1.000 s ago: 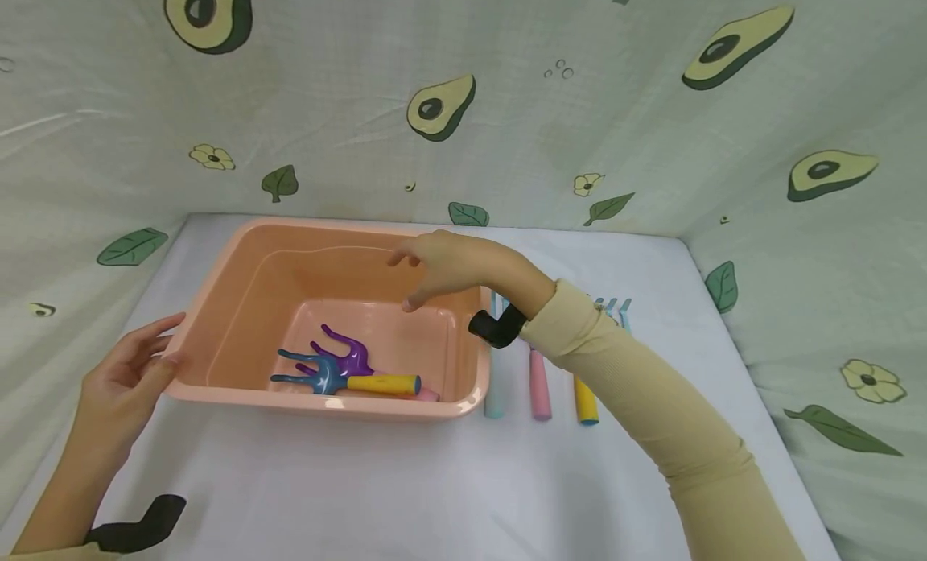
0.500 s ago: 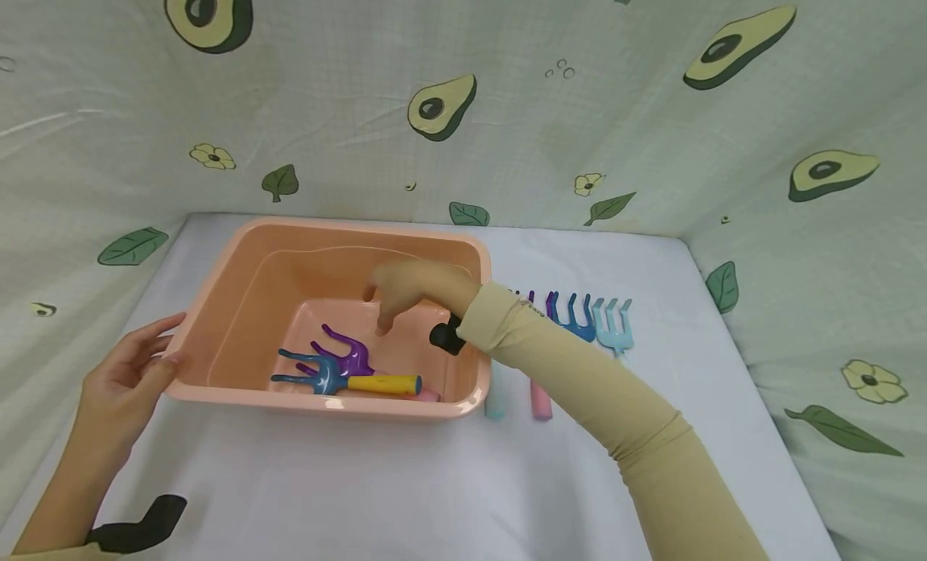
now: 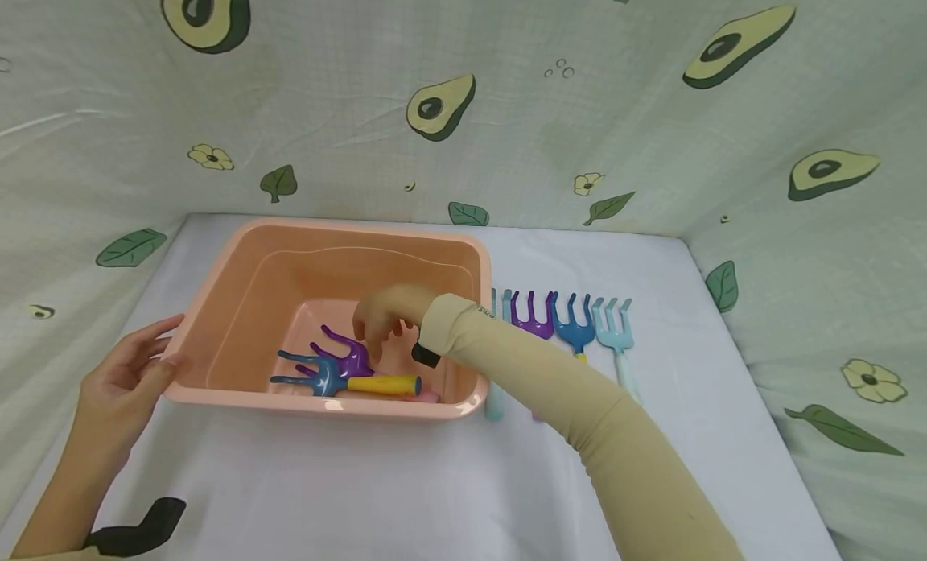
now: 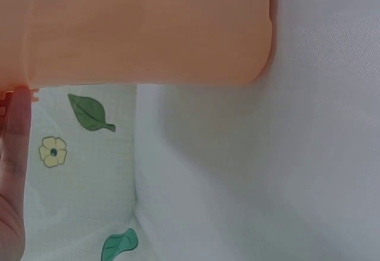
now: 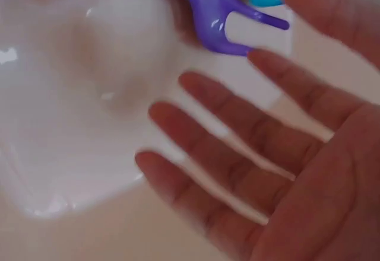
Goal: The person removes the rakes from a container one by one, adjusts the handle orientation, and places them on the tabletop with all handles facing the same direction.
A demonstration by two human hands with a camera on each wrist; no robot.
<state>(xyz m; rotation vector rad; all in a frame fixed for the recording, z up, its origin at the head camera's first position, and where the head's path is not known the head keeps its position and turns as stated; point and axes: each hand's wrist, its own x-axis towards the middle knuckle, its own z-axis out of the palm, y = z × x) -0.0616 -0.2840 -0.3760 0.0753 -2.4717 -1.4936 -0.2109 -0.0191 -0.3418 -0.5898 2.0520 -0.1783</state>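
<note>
My left hand (image 3: 119,384) holds the left rim of a peach plastic basin (image 3: 326,408), thumb on the near side of the rim. Inside the basin lie two toy garden rakes: one with blue tines and a yellow handle (image 3: 380,385), and under it a purple one (image 3: 353,358) whose pink handle (image 3: 429,397) is mostly covered. My right hand (image 3: 391,311) reaches down into the basin just above them. In the right wrist view its fingers are spread, and one fingertip (image 5: 258,56) overlaps a tine of the purple rake (image 5: 208,12).
Right of the basin, several more rakes lie in a row with tines away from me: purple (image 3: 533,326), blue (image 3: 575,332) and light blue (image 3: 614,336) among them. My right sleeve (image 3: 550,384) covers some handles. A patterned cloth (image 3: 521,142) hangs behind the white table (image 3: 434,497).
My right hand has moved left and down from over the basin's right rim to close by the rakes inside. The row of rakes is less covered by the sleeve. The left hand stays put.
</note>
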